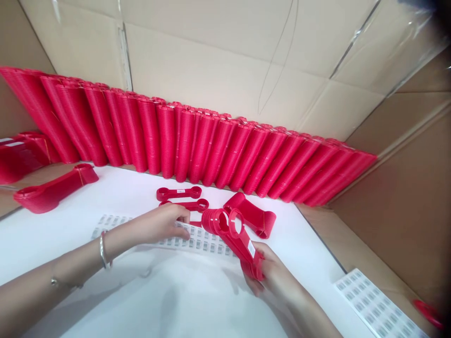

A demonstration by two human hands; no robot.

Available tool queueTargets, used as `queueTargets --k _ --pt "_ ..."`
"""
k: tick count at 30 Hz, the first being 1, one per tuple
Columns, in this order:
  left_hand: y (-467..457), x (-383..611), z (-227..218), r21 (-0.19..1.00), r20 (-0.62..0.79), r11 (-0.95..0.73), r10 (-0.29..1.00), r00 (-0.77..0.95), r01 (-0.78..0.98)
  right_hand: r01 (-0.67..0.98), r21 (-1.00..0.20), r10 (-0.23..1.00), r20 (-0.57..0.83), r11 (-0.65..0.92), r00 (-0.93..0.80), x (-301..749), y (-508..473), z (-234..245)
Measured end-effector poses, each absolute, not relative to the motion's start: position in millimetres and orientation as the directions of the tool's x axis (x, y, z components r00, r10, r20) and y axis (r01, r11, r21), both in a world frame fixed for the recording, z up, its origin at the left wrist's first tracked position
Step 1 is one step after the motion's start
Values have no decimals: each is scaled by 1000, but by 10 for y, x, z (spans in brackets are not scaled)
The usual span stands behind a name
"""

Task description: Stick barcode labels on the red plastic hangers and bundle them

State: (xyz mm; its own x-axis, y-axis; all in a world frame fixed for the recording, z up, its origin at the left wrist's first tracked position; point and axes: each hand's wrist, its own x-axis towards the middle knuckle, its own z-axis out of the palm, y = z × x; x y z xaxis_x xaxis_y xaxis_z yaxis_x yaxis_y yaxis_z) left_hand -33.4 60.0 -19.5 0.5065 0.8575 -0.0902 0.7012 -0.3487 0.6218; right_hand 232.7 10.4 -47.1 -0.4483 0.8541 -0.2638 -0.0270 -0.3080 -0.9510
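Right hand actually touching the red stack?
Touching. The head view shows the right hand wrapped round the lower end of the stack of red parts, with no gap between skin and plastic.

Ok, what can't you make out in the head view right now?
Label sheet: print too small to read.
Left hand: its own fingers hide whether a label is pinched.
Right hand: grip partly hidden by the red stack it holds.
Red piece, lower right: blurred, cut off by the edge.

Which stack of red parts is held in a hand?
The fanned stack in the right hand; the others lie on the table or lean against the cardboard.
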Motion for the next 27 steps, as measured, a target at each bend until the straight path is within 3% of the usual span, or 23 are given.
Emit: queueTargets --k 7,12,23,27 --pt "591 -364 -148 614 -136 -375 817 560 695 -30 -963 868 -228 -268 -441 2438 150 -447" --pt "664 -499 -147 584 -126 -337 861 492 738 -20 -966 898 -233 -258 -372 2552 219 -415" --pt "702 -583 -121 639 -180 -321 821 541 699 52 -964 886 -260 -260 -384 2621 257 -346" --pt "777 -670 -95 581 -111 -368 848 519 726 56 -969 912 -246 -241 -327 2693 296 -361"
